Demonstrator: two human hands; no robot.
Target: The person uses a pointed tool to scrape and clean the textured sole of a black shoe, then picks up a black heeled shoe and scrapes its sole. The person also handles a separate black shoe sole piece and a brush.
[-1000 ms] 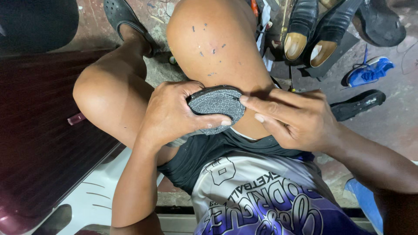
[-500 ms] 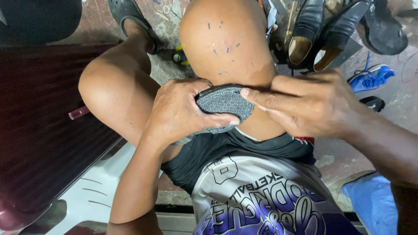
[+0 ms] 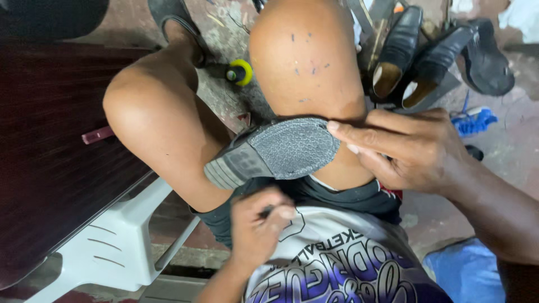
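So your left hand [image 3: 259, 227] has come off the shoe [image 3: 275, 151] since half a second ago, when it was wrapped over the sole. Now it's down at lower center against your shirt [image 3: 337, 264], fingers curled in and pinching something small and dark; can't tell what it is. The shoe sits sole-up in the middle of the frame, lying across your thigh, heel end pointing left, way more of the textured grey sole showing than before. Your right hand [image 3: 407, 151] is still on it from the right, fingers pressed together and stretched out, fingertips on the toe edge. Black dress shoes [image 3: 410, 56] sit upper right, a white plastic chair [image 3: 120, 241] lower left.
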